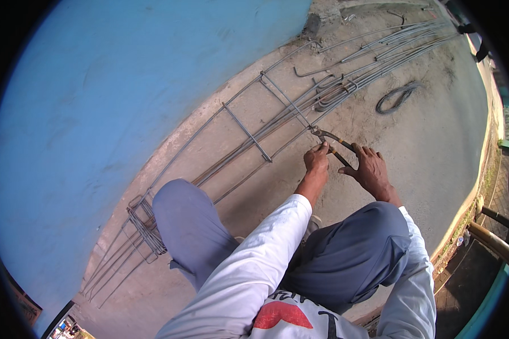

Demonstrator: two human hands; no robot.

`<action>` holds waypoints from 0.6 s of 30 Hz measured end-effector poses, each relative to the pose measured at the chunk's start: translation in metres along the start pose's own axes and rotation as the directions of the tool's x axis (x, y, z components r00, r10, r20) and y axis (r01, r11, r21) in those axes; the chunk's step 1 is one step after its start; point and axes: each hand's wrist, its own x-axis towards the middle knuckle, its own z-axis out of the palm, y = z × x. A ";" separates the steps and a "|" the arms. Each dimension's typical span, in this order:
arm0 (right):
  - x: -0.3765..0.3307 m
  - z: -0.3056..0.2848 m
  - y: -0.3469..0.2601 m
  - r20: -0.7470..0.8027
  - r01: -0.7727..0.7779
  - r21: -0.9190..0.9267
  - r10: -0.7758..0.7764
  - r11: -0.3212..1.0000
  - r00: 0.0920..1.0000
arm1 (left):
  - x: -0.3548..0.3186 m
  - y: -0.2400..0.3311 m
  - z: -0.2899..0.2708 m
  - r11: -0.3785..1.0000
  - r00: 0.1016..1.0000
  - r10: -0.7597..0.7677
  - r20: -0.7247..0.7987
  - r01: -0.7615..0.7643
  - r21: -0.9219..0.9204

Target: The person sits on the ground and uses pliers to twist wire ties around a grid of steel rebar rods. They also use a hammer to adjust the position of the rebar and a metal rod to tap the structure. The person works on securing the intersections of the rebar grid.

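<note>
Pincers (332,144) at rebar cage (249,138) joint

So the rebar cage (249,135) runs diagonally, lower left to upper right, along the wall (96,101) at left. Pliers (335,146) sit mid-frame between both hands; wire coil (397,97) lies upper right on the floor (435,147).
</note>
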 end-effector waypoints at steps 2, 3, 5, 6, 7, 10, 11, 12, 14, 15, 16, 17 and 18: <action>-0.012 0.010 -0.002 -0.048 -0.042 -0.187 0.034 0.982 0.998 | -0.001 -0.002 0.008 1.000 1.000 -0.012 -0.027 0.012 0.007; -0.014 0.020 -0.003 -0.087 -0.073 -0.266 0.051 0.961 0.995 | -0.002 -0.002 0.012 1.000 0.999 -0.017 -0.044 0.019 0.024; -0.015 0.027 -0.003 -0.090 -0.131 -0.314 0.108 0.940 0.990 | -0.004 -0.003 0.017 0.999 0.998 -0.027 -0.049 0.028 0.018; -0.016 0.028 0.000 -0.063 -0.139 -0.313 0.126 0.939 0.990 | -0.006 -0.004 0.018 0.999 0.999 -0.032 -0.035 0.032 -0.005; -0.018 0.029 0.005 -0.037 -0.149 -0.314 0.145 0.938 0.989 | -0.008 -0.006 0.022 0.999 0.999 -0.035 -0.026 0.035 -0.012; -0.002 0.038 0.001 0.015 -0.098 -0.231 0.104 0.968 0.994 | -0.002 0.002 0.006 1.000 0.996 -0.001 -0.087 -0.001 -0.020; -0.002 0.038 0.004 0.027 -0.096 -0.210 0.104 0.973 0.994 | -0.003 0.002 0.007 1.000 0.996 -0.002 -0.090 0.000 -0.019; -0.001 0.039 0.005 0.041 -0.093 -0.199 0.103 0.975 0.994 | -0.003 0.002 0.006 1.000 0.996 -0.006 -0.095 0.004 -0.021; -0.001 0.043 0.007 0.064 -0.088 -0.180 0.101 0.980 0.993 | -0.004 0.003 0.008 1.000 0.994 -0.014 -0.109 0.014 -0.004; -0.001 0.045 0.009 0.055 -0.090 -0.172 0.101 0.981 0.993 | -0.006 0.004 0.009 1.000 0.993 -0.019 -0.119 0.021 0.016; -0.001 0.049 0.010 0.046 -0.089 -0.163 0.098 0.983 0.994 | -0.006 0.005 0.010 0.999 0.991 -0.021 -0.130 0.025 0.027; -0.005 0.048 0.013 0.036 -0.100 -0.158 0.107 0.982 0.994 | -0.009 0.005 0.014 0.998 0.991 -0.029 -0.130 0.035 0.043; -0.007 0.047 0.016 0.032 -0.114 -0.155 0.121 0.981 0.992 | -0.011 0.004 0.018 0.998 0.991 -0.037 -0.130 0.043 0.050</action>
